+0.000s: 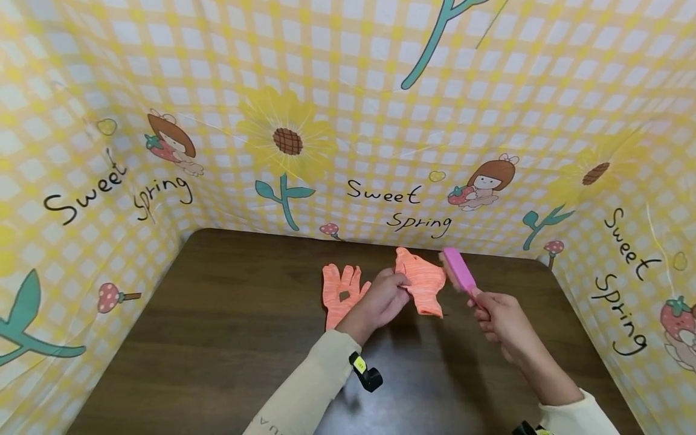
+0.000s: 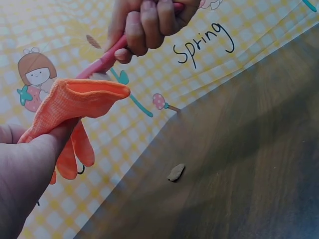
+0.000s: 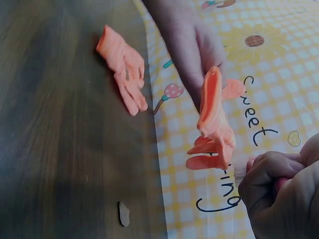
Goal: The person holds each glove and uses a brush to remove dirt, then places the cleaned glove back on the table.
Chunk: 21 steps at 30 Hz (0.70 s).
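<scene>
My left hand (image 1: 387, 297) pinches an orange knitted glove (image 1: 423, 279) between thumb and fingers, above the table. The glove's open cuff shows in both wrist views, and its fingers dangle below. In my right hand (image 1: 502, 320) is a pink brush (image 1: 459, 269), gripped by its handle. Its pale bristles face the held glove and are close to it; whether they touch, I cannot tell. A second orange glove (image 1: 333, 296) lies flat on the table to the left, with a small dark patch (image 1: 344, 295) on it. My left arm partly covers that glove in the head view.
A small flat grey-brown piece (image 2: 176, 173) lies on the dark wooden table (image 1: 217, 338); the right wrist view shows it too. Yellow checked cloth (image 1: 375, 139) with printed flowers and lettering rises behind the table and at both sides.
</scene>
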### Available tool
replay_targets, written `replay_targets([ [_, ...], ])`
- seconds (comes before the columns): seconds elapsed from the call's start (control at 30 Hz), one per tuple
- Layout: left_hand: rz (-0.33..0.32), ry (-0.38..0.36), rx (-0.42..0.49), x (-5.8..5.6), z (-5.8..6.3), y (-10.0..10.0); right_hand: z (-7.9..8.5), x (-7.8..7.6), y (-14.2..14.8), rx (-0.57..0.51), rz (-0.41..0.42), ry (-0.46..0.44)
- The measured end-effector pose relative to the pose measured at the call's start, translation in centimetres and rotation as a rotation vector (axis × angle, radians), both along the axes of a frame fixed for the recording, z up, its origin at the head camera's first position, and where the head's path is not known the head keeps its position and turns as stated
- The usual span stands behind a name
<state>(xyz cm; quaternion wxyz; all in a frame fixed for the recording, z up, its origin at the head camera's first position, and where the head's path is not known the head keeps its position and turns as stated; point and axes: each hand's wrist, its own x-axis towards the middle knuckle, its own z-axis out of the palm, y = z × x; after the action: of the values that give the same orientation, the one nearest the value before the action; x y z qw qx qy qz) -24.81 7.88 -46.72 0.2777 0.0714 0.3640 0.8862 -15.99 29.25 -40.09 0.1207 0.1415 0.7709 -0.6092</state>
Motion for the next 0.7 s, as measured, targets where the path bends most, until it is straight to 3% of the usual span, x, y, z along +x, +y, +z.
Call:
replay_targets([
  [0.17,-0.011,0.012,0.004,0.0,0.2,0.3,0.2,0.3,-1.1,0.018,0.034,0.029],
  [0.33,-0.019,0.012,-0.002,0.0,0.6,0.7,0.4,0.3,-3.2,0.207,0.088,0.115],
  [0.43,-0.015,0.020,-0.026,0.0,0.5,0.6,0.5,0.2,-3.5,0.286,0.077,0.127],
  [0.7,-0.042,0.006,-0.023,0.4,0.6,0.2,0.8,0.0,-2.4,0.306,0.035,0.120],
])
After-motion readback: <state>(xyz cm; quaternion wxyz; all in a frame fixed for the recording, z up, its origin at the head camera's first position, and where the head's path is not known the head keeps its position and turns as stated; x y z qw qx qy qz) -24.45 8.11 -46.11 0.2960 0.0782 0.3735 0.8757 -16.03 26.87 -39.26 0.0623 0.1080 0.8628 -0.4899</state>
